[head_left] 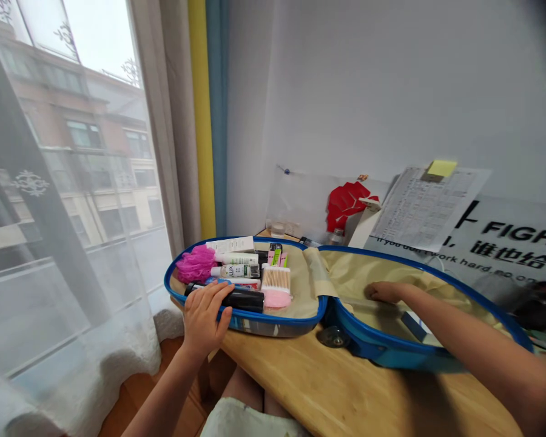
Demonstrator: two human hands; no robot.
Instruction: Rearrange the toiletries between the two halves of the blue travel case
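Note:
An open blue-rimmed suitcase (273, 331) lies spread on the table. My left hand (204, 312) rests over the front rim of its left half, fingers stretched across a black cylinder (243, 299) and thumb apart. Around it lie a pink bath puff (196, 263), a LUX bottle (236, 271), a white tube (239, 258), a white box (231, 244), a pack of cotton swabs (276, 280) and a pink pouch-like item (277, 298). Inside the right half, my right hand (384, 291) is closed against the beige lining; what its fingers hold, if anything, is hidden. Nearby lies a dark blue-and-white box (415, 326).
The wooden table (300, 376) has its near edge above my lap. Behind the suitcase stand clipped papers (430, 206) and a red fist cutout (344, 204). Sheer curtains (73, 243) hang at left. Dark clutter (539, 309) sits at far right.

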